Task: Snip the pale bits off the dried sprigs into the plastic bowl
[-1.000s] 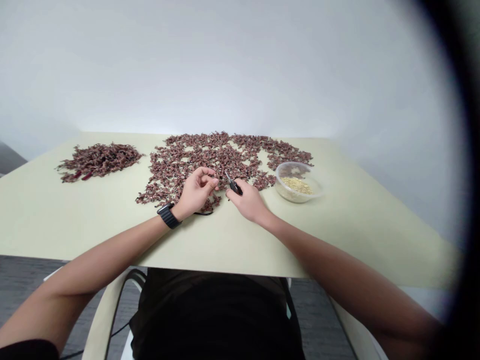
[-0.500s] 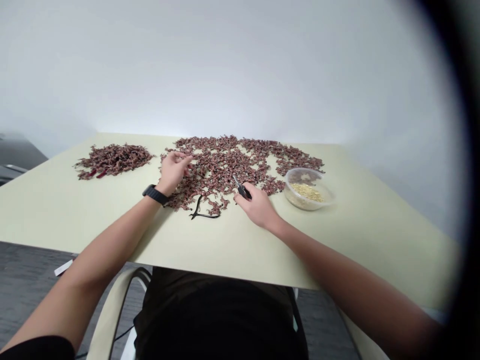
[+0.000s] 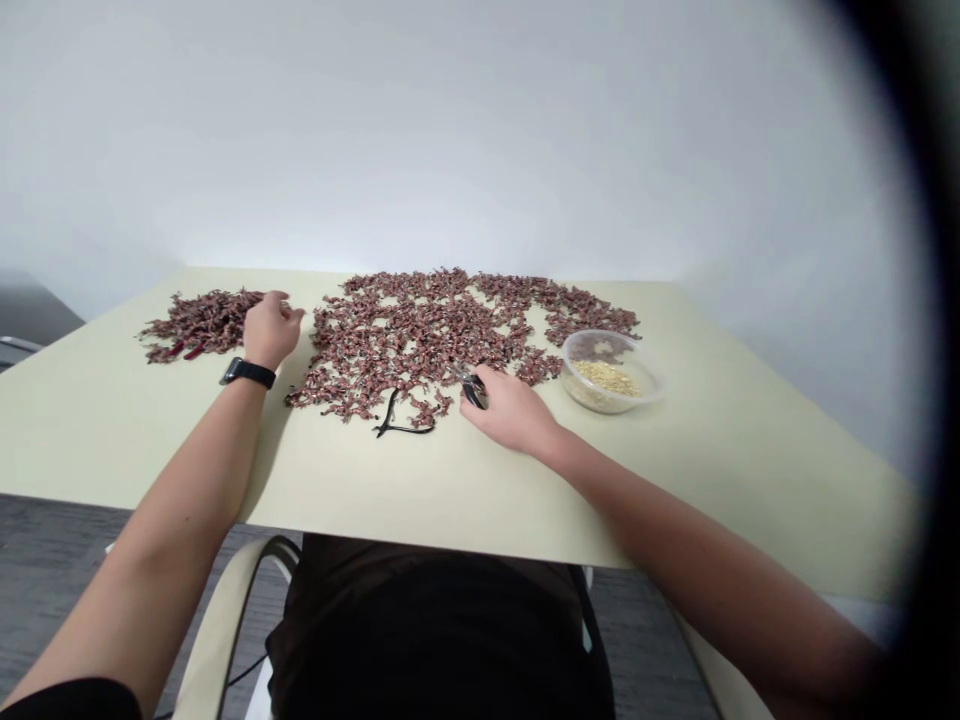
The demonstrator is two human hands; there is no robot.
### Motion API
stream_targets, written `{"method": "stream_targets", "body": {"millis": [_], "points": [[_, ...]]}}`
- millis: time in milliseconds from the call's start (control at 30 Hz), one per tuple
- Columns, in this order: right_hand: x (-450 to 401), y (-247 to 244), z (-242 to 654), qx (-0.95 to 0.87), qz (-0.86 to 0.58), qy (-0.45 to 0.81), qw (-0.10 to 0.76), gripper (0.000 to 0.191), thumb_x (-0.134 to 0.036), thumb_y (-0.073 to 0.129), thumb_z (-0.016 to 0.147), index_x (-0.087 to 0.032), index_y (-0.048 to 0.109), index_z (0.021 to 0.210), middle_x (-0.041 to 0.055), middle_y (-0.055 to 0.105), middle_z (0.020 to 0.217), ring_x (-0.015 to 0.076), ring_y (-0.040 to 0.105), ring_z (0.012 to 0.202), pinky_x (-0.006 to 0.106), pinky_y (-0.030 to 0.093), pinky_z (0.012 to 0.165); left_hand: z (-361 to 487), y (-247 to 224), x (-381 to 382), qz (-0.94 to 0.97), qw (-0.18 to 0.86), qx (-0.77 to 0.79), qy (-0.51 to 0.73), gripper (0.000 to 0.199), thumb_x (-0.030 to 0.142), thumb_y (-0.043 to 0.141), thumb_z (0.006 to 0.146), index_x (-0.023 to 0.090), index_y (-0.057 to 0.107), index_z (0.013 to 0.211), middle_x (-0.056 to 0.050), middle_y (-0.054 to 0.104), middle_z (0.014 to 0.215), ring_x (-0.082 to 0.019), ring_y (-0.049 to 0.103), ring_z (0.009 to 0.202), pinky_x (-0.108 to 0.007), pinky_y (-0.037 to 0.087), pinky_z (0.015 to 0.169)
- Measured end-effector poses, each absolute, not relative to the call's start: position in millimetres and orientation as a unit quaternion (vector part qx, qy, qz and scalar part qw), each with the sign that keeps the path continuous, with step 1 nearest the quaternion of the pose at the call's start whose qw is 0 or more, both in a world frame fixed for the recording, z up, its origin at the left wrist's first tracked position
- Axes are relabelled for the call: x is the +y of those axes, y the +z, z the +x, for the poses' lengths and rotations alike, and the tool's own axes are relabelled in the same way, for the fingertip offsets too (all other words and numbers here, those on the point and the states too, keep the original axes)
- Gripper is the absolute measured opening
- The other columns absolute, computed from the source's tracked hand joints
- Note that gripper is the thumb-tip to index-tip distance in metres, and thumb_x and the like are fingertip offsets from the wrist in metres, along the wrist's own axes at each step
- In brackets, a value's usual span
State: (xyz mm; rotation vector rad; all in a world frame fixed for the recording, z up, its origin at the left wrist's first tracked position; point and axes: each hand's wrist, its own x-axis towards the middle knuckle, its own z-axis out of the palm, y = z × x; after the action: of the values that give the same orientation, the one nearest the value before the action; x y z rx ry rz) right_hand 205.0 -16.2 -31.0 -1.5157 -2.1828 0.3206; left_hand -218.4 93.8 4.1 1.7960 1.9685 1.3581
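My right hand (image 3: 514,408) is closed around a small pair of nippers (image 3: 474,390) with black handles. Their metal jaws point up and left over the near edge of a wide spread of dried reddish-brown pieces (image 3: 427,325). At the right edge of a separate brown heap (image 3: 202,318) is my left hand (image 3: 271,328), wearing a black watch. Its fingers are curled, and whatever they may pinch is hidden. A second black-handled nipper (image 3: 405,428) lies with handles apart in front of the spread, beside a small cluster of pieces.
A clear round plastic bowl (image 3: 652,388) with yellowish bits stands right of my right hand. Two dark red handles (image 3: 193,352) stick out of the left heap. The pale table (image 3: 420,500) backs onto a white wall; a chair armrest (image 3: 225,610) is below its front edge.
My left hand has moved left from the wide spread to the separate heap. My right hand has shifted slightly left with the nippers. The view has shifted a little.
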Motion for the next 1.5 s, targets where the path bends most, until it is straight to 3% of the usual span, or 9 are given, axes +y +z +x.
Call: {"method": "stream_targets", "body": {"millis": [167, 433, 667, 900, 1033, 1133, 1233, 1367, 1500], "points": [[-18, -30, 208, -0.816, -0.541, 0.067, 0.194, 0.031, -0.044, 0.06, 0.09, -0.022, 0.056, 0.112, 0.0133, 0.067, 0.108, 0.031, 0.063, 0.098, 0.037, 0.042, 0.073, -172, -4, 100, 0.691, 0.071, 0.628, 0.351, 0.026, 0.036, 0.075, 0.084, 0.013, 0.076, 0.098, -0.005, 0.072, 0.08, -0.017, 0.057, 0.072, -0.031, 0.043, 0.077], [-19, -24, 214, -0.854, -0.497, 0.055, 0.145, 0.033, -0.046, 0.06, 0.089, -0.02, 0.054, 0.11, 0.0171, 0.06, 0.113, 0.0358, 0.053, 0.113, 0.046, 0.046, 0.091, -132, 1, 80, 0.794, 0.066, 0.537, 0.277, 0.028, 0.039, 0.066, 0.088, 0.018, 0.08, 0.099, -0.009, 0.077, 0.088, -0.021, 0.065, 0.077, -0.032, 0.049, 0.078], [-30, -18, 211, -0.858, -0.503, 0.015, 0.104, 0.04, -0.055, 0.053, 0.094, -0.02, 0.056, 0.113, 0.0169, 0.058, 0.117, 0.0367, 0.049, 0.117, 0.051, 0.045, 0.093, -111, 7, 67, 0.845, 0.1, 0.461, 0.251, 0.026, 0.04, 0.066, 0.087, 0.021, 0.081, 0.096, -0.005, 0.079, 0.092, -0.02, 0.07, 0.079, -0.031, 0.053, 0.077], [-25, 3, 213, -0.831, -0.5, -0.03, 0.241, 0.027, -0.04, 0.044, 0.103, -0.02, 0.061, 0.102, 0.0135, 0.063, 0.11, 0.0308, 0.051, 0.111, 0.045, 0.043, 0.095, -100, 7, 61, 0.875, 0.107, 0.416, 0.223, 0.024, 0.043, 0.069, 0.087, 0.025, 0.081, 0.097, -0.003, 0.079, 0.097, -0.02, 0.071, 0.085, -0.032, 0.053, 0.078], [3, 17, 250, -0.761, -0.549, -0.068, 0.339, 0.025, -0.028, 0.042, 0.103, -0.017, 0.065, 0.103, 0.0142, 0.066, 0.108, 0.0285, 0.055, 0.107, 0.04, 0.045, 0.091, -105, 2, 67, 0.869, 0.041, 0.429, 0.244, 0.026, 0.036, 0.066, 0.09, 0.025, 0.079, 0.108, -0.006, 0.077, 0.106, -0.025, 0.068, 0.1, -0.04, 0.051, 0.093], [27, 18, 290, -0.718, -0.628, -0.082, 0.289, 0.024, -0.024, 0.047, 0.099, -0.016, 0.071, 0.099, 0.015, 0.07, 0.1, 0.03, 0.059, 0.1, 0.04, 0.045, 0.087, -101, -2, 68, 0.879, 0.026, 0.405, 0.252, 0.029, 0.031, 0.059, 0.093, 0.025, 0.077, 0.117, -0.007, 0.075, 0.115, -0.028, 0.064, 0.112, -0.046, 0.046, 0.106], [42, 15, 320, -0.698, -0.686, -0.023, 0.202, 0.025, -0.026, 0.052, 0.095, -0.02, 0.076, 0.1, 0.0117, 0.073, 0.089, 0.0275, 0.064, 0.086, 0.037, 0.045, 0.081, -87, -7, 64, 0.883, 0.048, 0.386, 0.262, 0.036, 0.026, 0.048, 0.099, 0.025, 0.073, 0.124, -0.007, 0.073, 0.123, -0.026, 0.062, 0.115, -0.046, 0.046, 0.107], [48, 13, 336, -0.67, -0.704, -0.063, 0.229, 0.027, -0.022, 0.055, 0.092, -0.02, 0.075, 0.11, 0.0124, 0.075, 0.1, 0.0254, 0.065, 0.092, 0.033, 0.043, 0.081, -66, -13, 61, 0.878, 0.051, 0.396, 0.263, 0.041, 0.027, 0.046, 0.101, 0.023, 0.065, 0.137, -0.009, 0.07, 0.129, -0.027, 0.058, 0.12, -0.046, 0.046, 0.106], [53, 7, 345, -0.669, -0.732, -0.028, 0.128, 0.018, -0.024, 0.061, 0.086, -0.021, 0.077, 0.095, 0.0127, 0.074, 0.092, 0.0243, 0.064, 0.081, 0.033, 0.041, 0.072, -56, -20, 71, 0.897, 0.046, 0.378, 0.226, 0.044, 0.025, 0.045, 0.101, 0.027, 0.061, 0.142, -0.008, 0.065, 0.139, -0.027, 0.054, 0.125, -0.048, 0.042, 0.107]]}}
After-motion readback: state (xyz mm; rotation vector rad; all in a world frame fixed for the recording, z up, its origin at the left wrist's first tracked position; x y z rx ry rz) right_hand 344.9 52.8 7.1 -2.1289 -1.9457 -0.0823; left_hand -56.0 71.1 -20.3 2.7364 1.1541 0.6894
